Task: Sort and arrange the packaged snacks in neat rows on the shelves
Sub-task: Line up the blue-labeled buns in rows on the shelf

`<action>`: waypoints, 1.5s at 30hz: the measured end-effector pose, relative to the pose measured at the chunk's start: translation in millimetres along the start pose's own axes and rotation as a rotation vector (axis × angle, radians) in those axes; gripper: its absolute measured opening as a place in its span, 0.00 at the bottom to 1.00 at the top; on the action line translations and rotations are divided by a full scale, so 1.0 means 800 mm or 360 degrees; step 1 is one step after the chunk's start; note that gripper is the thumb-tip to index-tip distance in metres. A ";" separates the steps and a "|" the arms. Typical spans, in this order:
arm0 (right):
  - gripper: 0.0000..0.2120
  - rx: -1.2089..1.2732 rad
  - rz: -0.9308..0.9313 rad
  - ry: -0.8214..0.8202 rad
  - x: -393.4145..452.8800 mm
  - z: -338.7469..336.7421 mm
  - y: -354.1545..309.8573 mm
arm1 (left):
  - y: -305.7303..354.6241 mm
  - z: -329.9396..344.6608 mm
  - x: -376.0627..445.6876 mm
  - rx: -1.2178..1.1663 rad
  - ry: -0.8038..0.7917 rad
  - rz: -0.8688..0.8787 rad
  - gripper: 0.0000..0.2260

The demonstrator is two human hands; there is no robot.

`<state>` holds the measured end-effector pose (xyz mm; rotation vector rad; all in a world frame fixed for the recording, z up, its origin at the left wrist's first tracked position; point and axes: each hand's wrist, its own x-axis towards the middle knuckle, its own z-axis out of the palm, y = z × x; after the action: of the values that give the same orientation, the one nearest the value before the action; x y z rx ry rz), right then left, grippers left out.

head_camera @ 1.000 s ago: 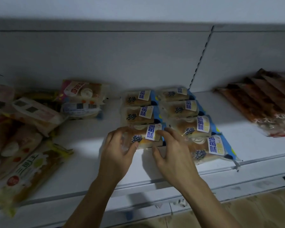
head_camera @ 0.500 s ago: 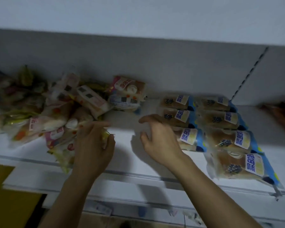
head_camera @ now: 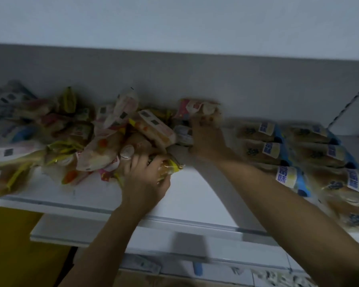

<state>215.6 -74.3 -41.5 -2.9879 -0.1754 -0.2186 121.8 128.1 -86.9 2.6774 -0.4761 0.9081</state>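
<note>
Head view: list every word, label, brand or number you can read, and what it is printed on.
"蓝莓味", likely, partly blurred: blue characters on the pale label of a blue-edged bread pack.
Same label on the neighbouring packs: too blurred to confirm.
Pink-and-white pack at the right hand: print unreadable.
Mixed snack pile and yellow-edged pack in the left hand: blurred, only barcode-like patches.

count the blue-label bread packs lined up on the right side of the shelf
7 in view, in two columns: left column; right column. The frame's right edge may hide more.
</note>
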 end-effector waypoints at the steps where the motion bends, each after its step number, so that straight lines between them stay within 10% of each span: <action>1: 0.36 0.0179 0.0055 0.0014 -0.009 -0.010 0.003 | -0.002 0.001 -0.001 -0.0028 0.0029 -0.0015 0.16; 11: 0.17 0.1565 0.0514 -0.0133 -0.136 -0.083 0.035 | 0.013 -0.013 0.011 -0.0525 0.0104 -0.0178 0.14; 17: 0.17 0.2354 0.0637 -0.0399 -0.183 -0.097 0.049 | 0.050 -0.030 0.026 -0.1631 -0.0569 -0.0105 0.31; 23: 0.19 0.2730 0.0818 -0.0090 -0.243 -0.093 0.084 | 0.106 -0.015 0.015 -0.1968 -0.0408 -0.0449 0.11; 34: 0.22 0.1988 0.0772 0.0999 -0.327 -0.048 0.117 | 0.204 0.003 -0.022 -0.1794 -0.0534 -0.0877 0.16; 45: 0.13 0.1190 0.0753 0.0858 -0.356 -0.042 0.180 | 0.254 0.011 -0.055 -0.1274 -0.0417 -0.0515 0.23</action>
<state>-50.6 -250.6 -70.7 -2.0599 0.4112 -0.6987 13.9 -50.1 -90.6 2.0353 -0.3421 0.1928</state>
